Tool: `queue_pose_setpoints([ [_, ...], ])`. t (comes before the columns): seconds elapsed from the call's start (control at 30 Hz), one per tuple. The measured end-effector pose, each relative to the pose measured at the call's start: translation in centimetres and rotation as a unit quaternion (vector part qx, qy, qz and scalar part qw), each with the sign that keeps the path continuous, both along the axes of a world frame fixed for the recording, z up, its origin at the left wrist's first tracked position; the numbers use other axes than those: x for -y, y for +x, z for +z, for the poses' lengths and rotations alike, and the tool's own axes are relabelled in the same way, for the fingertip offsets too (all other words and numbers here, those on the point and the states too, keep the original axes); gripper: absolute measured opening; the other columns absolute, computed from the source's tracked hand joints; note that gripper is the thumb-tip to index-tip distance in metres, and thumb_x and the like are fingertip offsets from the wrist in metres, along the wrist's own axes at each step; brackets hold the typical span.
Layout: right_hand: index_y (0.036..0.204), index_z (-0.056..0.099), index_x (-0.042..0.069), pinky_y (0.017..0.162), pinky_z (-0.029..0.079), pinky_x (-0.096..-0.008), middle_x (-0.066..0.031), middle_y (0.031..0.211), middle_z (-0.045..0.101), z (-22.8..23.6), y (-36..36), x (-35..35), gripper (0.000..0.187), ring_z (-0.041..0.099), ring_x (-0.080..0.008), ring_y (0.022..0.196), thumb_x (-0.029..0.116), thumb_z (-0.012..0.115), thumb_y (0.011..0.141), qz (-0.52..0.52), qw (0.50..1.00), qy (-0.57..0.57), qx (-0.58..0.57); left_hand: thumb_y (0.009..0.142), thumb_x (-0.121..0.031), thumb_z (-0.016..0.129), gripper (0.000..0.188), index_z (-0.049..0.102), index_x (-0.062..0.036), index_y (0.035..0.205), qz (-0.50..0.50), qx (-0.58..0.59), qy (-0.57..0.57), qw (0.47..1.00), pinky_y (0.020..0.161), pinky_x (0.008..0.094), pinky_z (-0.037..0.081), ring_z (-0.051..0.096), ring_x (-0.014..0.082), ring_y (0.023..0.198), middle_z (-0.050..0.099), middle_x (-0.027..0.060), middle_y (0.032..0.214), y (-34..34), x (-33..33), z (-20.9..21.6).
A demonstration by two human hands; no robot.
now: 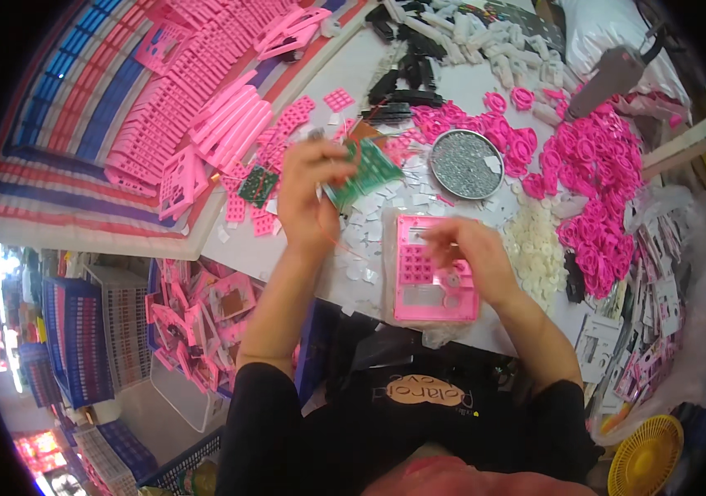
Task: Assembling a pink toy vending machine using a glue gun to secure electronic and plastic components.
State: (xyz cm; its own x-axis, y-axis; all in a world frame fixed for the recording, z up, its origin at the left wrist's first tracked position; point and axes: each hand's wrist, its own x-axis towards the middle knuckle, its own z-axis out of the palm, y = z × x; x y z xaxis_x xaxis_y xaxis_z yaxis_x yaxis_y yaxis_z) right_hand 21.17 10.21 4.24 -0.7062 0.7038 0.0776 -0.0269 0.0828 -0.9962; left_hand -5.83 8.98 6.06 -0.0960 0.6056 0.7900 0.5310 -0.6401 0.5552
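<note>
My left hand [313, 194] is raised over the table, its fingers closed on the edge of a green circuit board [367, 175]. A thin red wire trails below this board. My right hand [479, 258] hovers over a pink plastic housing [437, 312] lying face up near the table's front edge. Its fingers are bent inward above the housing's button grid [413, 266]; whatever they may hold is too small to make out. The housing has a rectangular window and rests on a clear plastic wrapping. Left of my left hand lies another green circuit board [258, 187] with wires.
A round metal dish [467, 164] of tiny grey parts stands beyond the housing. Pink rings [593, 178], white discs [537, 248] and button pads [291, 116] lie in heaps. Pink casings [179, 107] are stacked at far left; a bin of pink parts [208, 314] stands below.
</note>
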Motion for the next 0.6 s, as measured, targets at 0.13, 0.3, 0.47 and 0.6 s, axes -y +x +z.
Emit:
queue_pose_setpoints([
  [0.13, 0.119, 0.064, 0.001, 0.066, 0.052, -0.0286, -0.0047, 0.097, 0.067, -0.4, -3.1, 0.6, 0.026, 0.065, -0.0135, 0.081, 0.019, 0.061, 0.099, 0.023, 0.87, -0.426, -0.246, 0.075, 0.0, 0.07, 0.026, 0.074, -0.0171, 0.095, 0.011, -0.184, 0.026, 0.982, 0.092, 0.0419, 0.047, 0.058, 0.0307, 0.106, 0.067, 0.0076, 0.114, 3.7, 4.0, 0.0],
  [0.3, 0.108, 0.07, 0.005, 0.073, 0.052, -0.0334, -0.0047, 0.106, 0.069, 1.8, -1.0, -1.0, 0.019, 0.062, -0.0199, 0.089, 0.006, 0.07, 0.089, -0.079, 0.988, 0.055, -0.12, 0.078, 0.006, 0.067, 0.034, 0.07, -0.0109, 0.107, 0.09, -0.225, 0.039, 0.969, 0.096, 0.0417, 0.047, 0.057, 0.0319, 0.111, 0.053, 0.0155, 0.134, 3.1, 8.7, -1.6],
  [0.47, 0.104, 0.077, 0.014, 0.088, 0.048, -0.0395, -0.0031, 0.119, 0.068, 5.8, 0.7, -3.0, 0.039, 0.054, -0.0283, 0.109, -0.002, 0.077, 0.068, 0.002, 0.907, 0.416, -0.071, 0.089, 0.008, 0.054, 0.034, 0.058, 0.0005, 0.122, 0.024, 0.31, -0.236, 0.921, 0.098, 0.0377, 0.047, 0.057, 0.0249, 0.111, 0.052, 0.014, 0.133, 0.8, 9.5, -2.6],
  [0.6, 0.09, 0.078, 0.019, 0.101, 0.043, -0.0469, -0.0076, 0.128, 0.063, 6.4, 0.5, -3.6, 0.02, 0.049, -0.0332, 0.124, 0.01, 0.078, 0.072, 0.079, 0.914, 0.396, -0.04, 0.087, 0.007, 0.062, 0.024, 0.062, 0.001, 0.11, -0.007, 0.208, -0.206, 0.956, 0.095, 0.0325, 0.045, 0.056, 0.0176, 0.105, 0.058, 0.0101, 0.115, 0.7, 6.8, -0.8],
])
